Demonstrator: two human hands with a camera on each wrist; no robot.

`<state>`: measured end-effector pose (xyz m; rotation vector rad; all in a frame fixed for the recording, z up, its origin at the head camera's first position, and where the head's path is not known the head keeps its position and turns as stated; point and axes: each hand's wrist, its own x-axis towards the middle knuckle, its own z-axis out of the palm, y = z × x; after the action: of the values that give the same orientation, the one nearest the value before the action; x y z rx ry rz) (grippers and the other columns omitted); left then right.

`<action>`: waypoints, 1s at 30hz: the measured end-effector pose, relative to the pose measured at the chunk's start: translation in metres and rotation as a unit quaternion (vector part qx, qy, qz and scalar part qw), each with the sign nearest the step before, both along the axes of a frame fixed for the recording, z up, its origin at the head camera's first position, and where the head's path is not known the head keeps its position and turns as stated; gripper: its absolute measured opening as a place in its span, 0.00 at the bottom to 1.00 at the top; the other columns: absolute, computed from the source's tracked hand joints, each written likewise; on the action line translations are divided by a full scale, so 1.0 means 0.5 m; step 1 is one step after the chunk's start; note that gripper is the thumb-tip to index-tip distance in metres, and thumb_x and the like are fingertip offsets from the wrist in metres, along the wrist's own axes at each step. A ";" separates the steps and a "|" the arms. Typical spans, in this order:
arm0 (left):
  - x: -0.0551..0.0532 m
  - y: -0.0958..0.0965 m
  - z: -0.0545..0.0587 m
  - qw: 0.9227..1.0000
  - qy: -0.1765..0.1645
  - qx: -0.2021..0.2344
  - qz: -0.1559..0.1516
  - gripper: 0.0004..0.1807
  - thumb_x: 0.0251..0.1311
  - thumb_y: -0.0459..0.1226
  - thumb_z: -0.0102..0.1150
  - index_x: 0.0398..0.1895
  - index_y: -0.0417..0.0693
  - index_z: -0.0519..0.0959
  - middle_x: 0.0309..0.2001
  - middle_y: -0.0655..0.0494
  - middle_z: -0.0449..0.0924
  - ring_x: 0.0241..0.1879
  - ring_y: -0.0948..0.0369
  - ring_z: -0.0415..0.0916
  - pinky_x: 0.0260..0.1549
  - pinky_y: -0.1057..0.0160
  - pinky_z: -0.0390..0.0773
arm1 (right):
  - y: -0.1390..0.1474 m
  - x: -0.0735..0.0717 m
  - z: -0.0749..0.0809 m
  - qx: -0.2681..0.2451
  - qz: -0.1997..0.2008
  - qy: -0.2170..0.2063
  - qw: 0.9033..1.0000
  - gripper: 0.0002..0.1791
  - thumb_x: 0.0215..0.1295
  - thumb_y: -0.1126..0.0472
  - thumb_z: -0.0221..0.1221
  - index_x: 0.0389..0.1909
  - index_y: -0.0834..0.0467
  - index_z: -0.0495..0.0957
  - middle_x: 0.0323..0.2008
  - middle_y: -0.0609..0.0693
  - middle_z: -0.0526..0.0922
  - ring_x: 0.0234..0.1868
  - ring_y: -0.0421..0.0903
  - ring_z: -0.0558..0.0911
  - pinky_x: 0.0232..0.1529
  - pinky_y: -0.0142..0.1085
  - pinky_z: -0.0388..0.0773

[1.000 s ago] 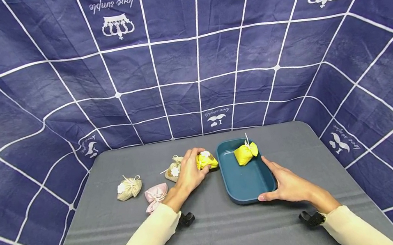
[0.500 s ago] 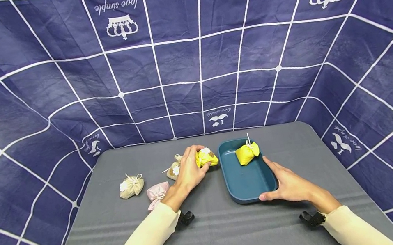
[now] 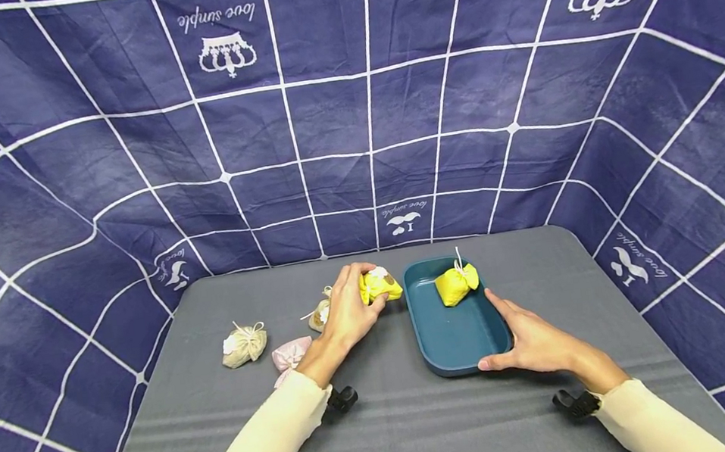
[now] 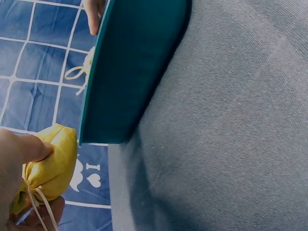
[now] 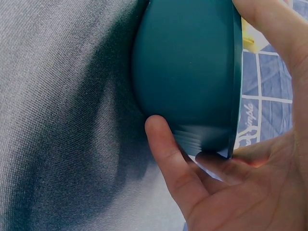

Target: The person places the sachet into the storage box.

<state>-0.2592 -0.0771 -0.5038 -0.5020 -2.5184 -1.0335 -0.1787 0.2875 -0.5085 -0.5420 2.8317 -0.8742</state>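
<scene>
My left hand (image 3: 347,315) pinches a small yellow drawstring pouch (image 3: 380,285) with a white flower, just left of the tray. In the left wrist view, its thumb presses the yellow cloth and the pouch's cord hangs loose. A second yellow pouch (image 3: 456,284), tied with white cord, sits in the far part of the dark teal tray (image 3: 456,340). Around the tray's near right corner, my right hand (image 3: 535,333) holds the wall, thumb at the near end and fingers along the right side. The right wrist view shows its fingers touching the outer wall (image 5: 187,72).
Left on the grey table (image 3: 431,431) lie a beige pouch (image 3: 244,344), a pink pouch (image 3: 292,351) and another beige pouch (image 3: 321,315), the last partly behind my left hand. Blue cloth with white grid lines (image 3: 334,115) stands behind and at both sides.
The left hand, with the yellow pouch in its grip, has lifted very slightly. My right hand and the tray keep their places; the view itself shifts a little.
</scene>
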 end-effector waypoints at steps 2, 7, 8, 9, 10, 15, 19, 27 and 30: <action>-0.001 0.002 0.003 1.000 0.003 -0.001 -0.001 0.30 0.63 0.35 0.86 0.67 0.44 0.83 0.60 0.42 0.87 0.59 0.45 0.88 0.63 0.42 0.88 | 0.000 -0.001 -0.001 0.000 0.000 -0.002 1.000 0.81 0.57 0.30 0.85 0.93 0.72 0.50 0.85 0.77 0.68 0.83 0.75 0.75 0.81 0.73 0.73; -0.002 0.008 0.010 1.000 0.010 0.002 -0.003 0.30 0.63 0.35 0.86 0.66 0.45 0.84 0.60 0.42 0.86 0.61 0.45 0.88 0.65 0.42 0.87 | 0.001 -0.002 -0.001 0.002 0.001 -0.005 1.000 0.81 0.57 0.30 0.85 0.93 0.72 0.49 0.86 0.78 0.67 0.83 0.76 0.75 0.81 0.73 0.73; -0.002 0.010 0.012 1.000 0.011 0.004 -0.003 0.29 0.63 0.35 0.85 0.66 0.45 0.84 0.60 0.42 0.86 0.61 0.45 0.88 0.65 0.42 0.87 | 0.001 -0.002 -0.001 0.001 0.000 -0.006 1.000 0.81 0.57 0.31 0.85 0.93 0.72 0.49 0.86 0.78 0.67 0.83 0.76 0.75 0.81 0.73 0.73; -0.002 0.012 0.013 1.000 0.013 0.006 -0.003 0.29 0.62 0.34 0.85 0.66 0.45 0.84 0.60 0.42 0.85 0.61 0.44 0.88 0.65 0.42 0.87 | 0.001 -0.002 -0.001 0.001 -0.001 -0.007 1.000 0.81 0.57 0.31 0.85 0.93 0.71 0.49 0.86 0.78 0.67 0.83 0.76 0.75 0.81 0.73 0.73; -0.002 0.014 0.015 1.000 0.013 0.010 -0.003 0.29 0.62 0.34 0.86 0.66 0.45 0.85 0.60 0.42 0.85 0.61 0.44 0.87 0.65 0.42 0.87 | 0.000 -0.002 -0.002 0.001 -0.001 -0.008 1.000 0.81 0.57 0.31 0.85 0.93 0.71 0.49 0.86 0.78 0.67 0.83 0.76 0.75 0.81 0.73 0.73; -0.004 0.029 0.022 0.999 0.020 0.025 -0.003 0.28 0.61 0.33 0.86 0.65 0.46 0.86 0.61 0.41 0.82 0.60 0.44 0.87 0.65 0.42 0.87 | 0.001 -0.001 -0.004 0.001 0.001 -0.003 1.000 0.81 0.56 0.31 0.85 0.93 0.72 0.50 0.84 0.78 0.69 0.82 0.76 0.76 0.80 0.73 0.74; -0.009 0.041 0.028 0.999 0.027 0.024 -0.008 0.29 0.61 0.32 0.86 0.65 0.46 0.86 0.60 0.41 0.83 0.60 0.43 0.87 0.64 0.42 0.87 | 0.001 -0.001 -0.001 0.002 0.003 0.000 1.000 0.81 0.56 0.30 0.85 0.92 0.72 0.50 0.85 0.77 0.69 0.82 0.76 0.76 0.80 0.72 0.74; -0.019 0.070 0.045 0.999 0.030 0.021 -0.029 0.32 0.62 0.31 0.86 0.69 0.47 0.85 0.61 0.40 0.85 0.59 0.43 0.88 0.64 0.41 0.88 | 0.001 -0.003 -0.002 0.003 0.004 0.000 1.000 0.81 0.56 0.31 0.86 0.92 0.72 0.50 0.84 0.79 0.69 0.82 0.77 0.75 0.79 0.74 0.74; -0.022 0.079 0.052 0.999 0.029 0.014 -0.036 0.33 0.63 0.31 0.85 0.72 0.48 0.84 0.60 0.40 0.86 0.58 0.44 0.88 0.61 0.42 0.89 | 0.000 -0.001 0.000 0.003 0.003 -0.001 1.000 0.81 0.56 0.32 0.86 0.93 0.72 0.50 0.84 0.78 0.69 0.82 0.77 0.76 0.80 0.73 0.74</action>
<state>-0.2704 -0.0374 -0.4779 -0.6089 -2.4479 -1.0624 -0.1793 0.2874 -0.5085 -0.5480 2.8279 -0.8641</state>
